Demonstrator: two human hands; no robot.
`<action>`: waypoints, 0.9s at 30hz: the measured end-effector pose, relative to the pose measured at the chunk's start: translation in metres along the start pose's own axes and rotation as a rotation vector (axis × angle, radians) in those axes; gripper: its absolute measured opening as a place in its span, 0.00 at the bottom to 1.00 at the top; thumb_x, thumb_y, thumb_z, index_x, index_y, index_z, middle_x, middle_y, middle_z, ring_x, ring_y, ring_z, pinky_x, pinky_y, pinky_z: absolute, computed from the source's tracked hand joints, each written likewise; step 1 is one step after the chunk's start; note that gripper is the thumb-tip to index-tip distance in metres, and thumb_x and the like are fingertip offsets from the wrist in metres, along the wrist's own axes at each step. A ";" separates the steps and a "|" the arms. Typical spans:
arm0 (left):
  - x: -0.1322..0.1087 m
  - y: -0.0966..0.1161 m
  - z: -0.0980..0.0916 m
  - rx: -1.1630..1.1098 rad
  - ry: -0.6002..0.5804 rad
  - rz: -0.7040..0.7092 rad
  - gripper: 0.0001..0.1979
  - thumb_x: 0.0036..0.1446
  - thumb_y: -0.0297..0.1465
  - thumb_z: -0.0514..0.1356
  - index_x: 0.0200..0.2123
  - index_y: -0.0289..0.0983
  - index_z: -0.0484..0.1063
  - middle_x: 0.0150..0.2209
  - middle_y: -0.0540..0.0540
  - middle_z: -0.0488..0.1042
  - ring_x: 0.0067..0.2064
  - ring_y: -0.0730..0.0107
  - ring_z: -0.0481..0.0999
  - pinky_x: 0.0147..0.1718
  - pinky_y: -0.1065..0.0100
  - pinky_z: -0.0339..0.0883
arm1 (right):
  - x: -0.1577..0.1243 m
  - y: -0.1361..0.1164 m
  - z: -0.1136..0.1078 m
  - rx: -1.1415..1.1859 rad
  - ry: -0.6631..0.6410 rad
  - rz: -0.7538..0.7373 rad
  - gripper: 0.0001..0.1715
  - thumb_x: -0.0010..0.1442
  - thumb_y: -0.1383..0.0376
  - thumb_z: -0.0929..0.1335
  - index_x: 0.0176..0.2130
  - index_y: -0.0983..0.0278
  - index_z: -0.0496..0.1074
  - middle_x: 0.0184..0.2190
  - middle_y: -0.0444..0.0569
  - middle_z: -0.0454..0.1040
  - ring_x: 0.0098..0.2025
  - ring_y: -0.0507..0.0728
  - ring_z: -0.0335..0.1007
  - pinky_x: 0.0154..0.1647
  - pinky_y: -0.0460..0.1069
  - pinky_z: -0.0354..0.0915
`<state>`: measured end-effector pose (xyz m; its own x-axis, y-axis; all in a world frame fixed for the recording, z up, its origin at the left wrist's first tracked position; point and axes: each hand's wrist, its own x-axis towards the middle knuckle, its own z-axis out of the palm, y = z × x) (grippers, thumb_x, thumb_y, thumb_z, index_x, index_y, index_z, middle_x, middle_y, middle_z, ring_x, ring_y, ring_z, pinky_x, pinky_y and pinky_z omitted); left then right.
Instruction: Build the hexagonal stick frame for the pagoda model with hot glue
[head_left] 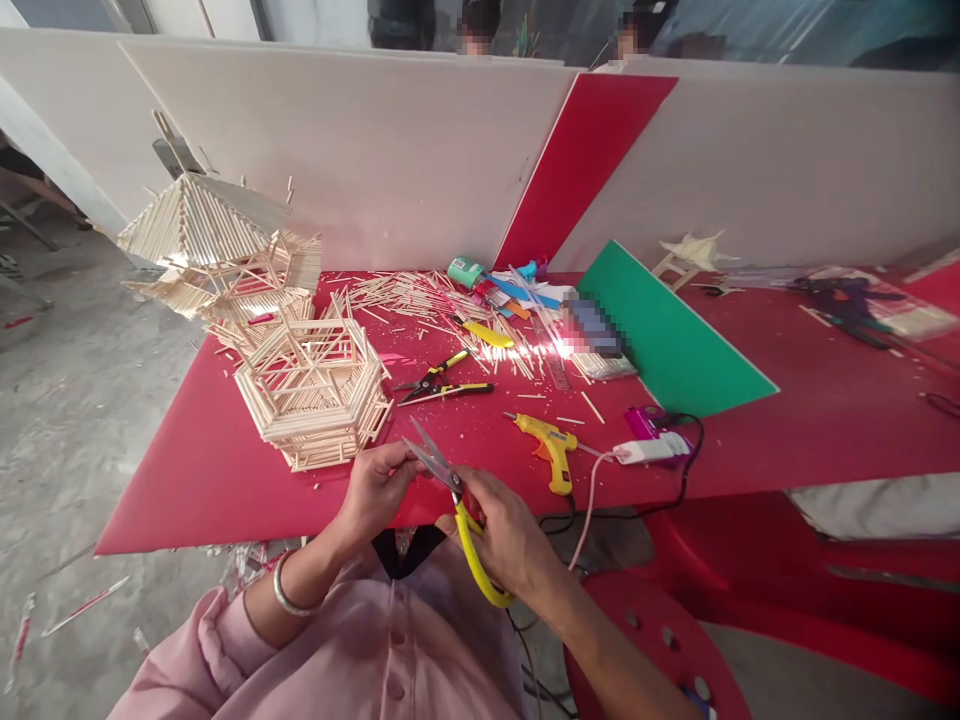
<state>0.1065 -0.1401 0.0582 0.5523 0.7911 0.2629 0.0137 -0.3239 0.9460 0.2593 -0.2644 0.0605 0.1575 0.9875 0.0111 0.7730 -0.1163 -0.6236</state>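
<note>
My right hand (491,525) grips a pair of scissors (463,530) with yellow handles, their blades apart and pointing up and left. Close to the blades, my left hand (382,485) is closed, fingertips pinched together. Whatever lies in that pinch is too small to make out. Beyond my left hand stands a hexagonal stick frame (315,390) of thin wooden sticks. Behind it on the left rises a stick pavilion model (206,235) with a pitched roof. A yellow hot glue gun (551,450) lies on the table to the right of my hands.
On the red table (195,480) lie pliers (442,380), a yellow utility knife (487,333) and a heap of loose sticks (412,300). A green board (667,340) leans at the right. A white power strip (652,448) trails cables over the front edge. Pale panels (352,150) stand behind.
</note>
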 end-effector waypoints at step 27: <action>-0.001 -0.005 -0.009 -0.018 -0.234 -0.025 0.23 0.67 0.43 0.52 0.24 0.35 0.69 0.19 0.51 0.65 0.22 0.76 0.63 0.23 0.74 0.57 | -0.002 0.003 -0.010 -0.154 0.010 -0.051 0.22 0.63 0.54 0.65 0.53 0.61 0.69 0.38 0.51 0.78 0.37 0.60 0.76 0.35 0.49 0.67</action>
<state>0.0985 -0.1349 0.0544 0.7301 0.6564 0.1902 0.0160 -0.2947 0.9554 0.2673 -0.2683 0.0664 0.1213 0.9914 0.0482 0.8649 -0.0818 -0.4953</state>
